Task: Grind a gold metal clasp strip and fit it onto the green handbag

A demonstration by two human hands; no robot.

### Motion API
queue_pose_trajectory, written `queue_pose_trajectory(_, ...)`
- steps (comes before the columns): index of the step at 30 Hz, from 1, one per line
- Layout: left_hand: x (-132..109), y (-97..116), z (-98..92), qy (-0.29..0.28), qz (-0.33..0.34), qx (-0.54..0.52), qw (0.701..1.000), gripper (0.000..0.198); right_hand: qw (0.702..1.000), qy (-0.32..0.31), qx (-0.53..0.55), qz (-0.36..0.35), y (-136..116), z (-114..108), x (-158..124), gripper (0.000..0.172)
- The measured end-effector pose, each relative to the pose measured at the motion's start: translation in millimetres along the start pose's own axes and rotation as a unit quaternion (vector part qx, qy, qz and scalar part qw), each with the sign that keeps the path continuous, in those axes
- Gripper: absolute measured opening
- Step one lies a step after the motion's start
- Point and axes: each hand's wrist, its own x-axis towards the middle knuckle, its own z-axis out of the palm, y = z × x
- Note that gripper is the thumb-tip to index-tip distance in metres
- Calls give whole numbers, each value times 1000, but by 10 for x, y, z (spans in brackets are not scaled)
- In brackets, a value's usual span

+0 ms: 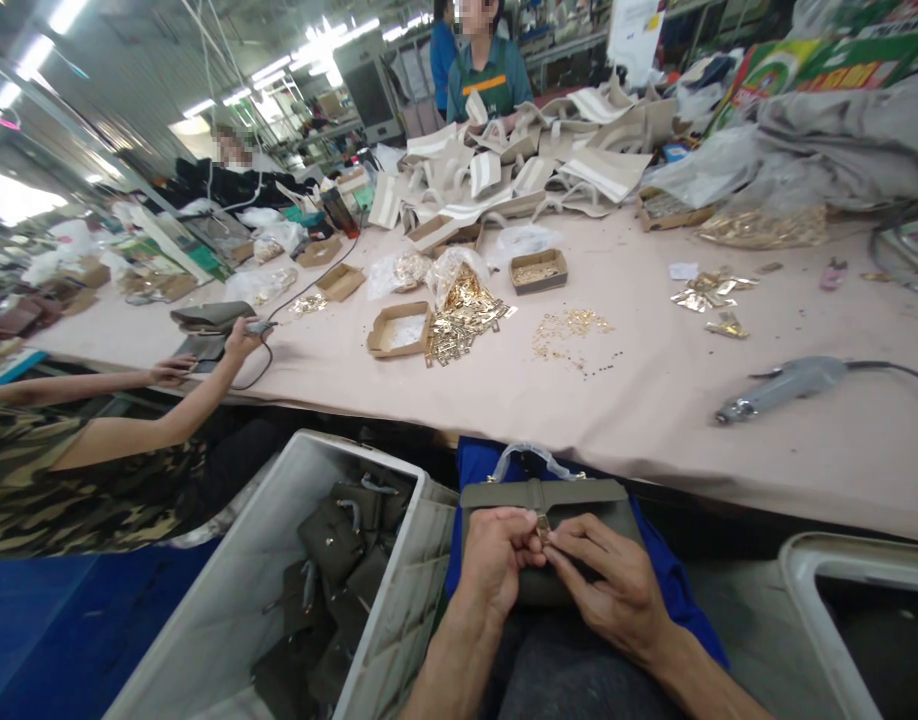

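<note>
An olive-grey handbag (579, 491) lies across my lap on a blue cloth (457, 552), its wrapped handle (530, 450) pointing toward the table. Over the middle of its front, a small gold metal clasp (543, 527) shows between my fingertips. My left hand (500, 550) pinches the clasp from the left, thumb and forefinger closed on it. From the right, the fingertips of my right hand (609, 575) press together at the same clasp. Whether the clasp is fixed to the bag's strap cannot be made out.
Left of me stands a white bin (421, 540) of similar bags; another bin (796, 570) is at right. On the table (639, 430) lie an electric screwdriver (781, 390), gold hardware (459, 325), small boxes (399, 330) and beige pieces (504, 170). A co-worker's hand (241, 338) works at left.
</note>
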Motion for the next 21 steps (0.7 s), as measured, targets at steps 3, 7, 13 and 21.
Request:
queue_pose_trajectory(3, 18, -5, -16, -6, -15, -16, 1000, 21, 1000, 5, -8, 8, -9, 18, 2, 27)
queue_pose_trajectory(7, 38, 4, -17, -19, -37, -36, 999, 18, 995, 35, -43, 79, -35, 55, -1, 20)
queue_pose_trajectory(13, 28, 40, 8, -23, -80, -64, 994, 19, 990, 7, -59, 125, -87, 46, 32, 10)
queue_pose_trajectory(21, 3, 66, 29, -29, -50, -63, 996, 10, 992, -1, -75, 101, -129, 51, 122, 17)
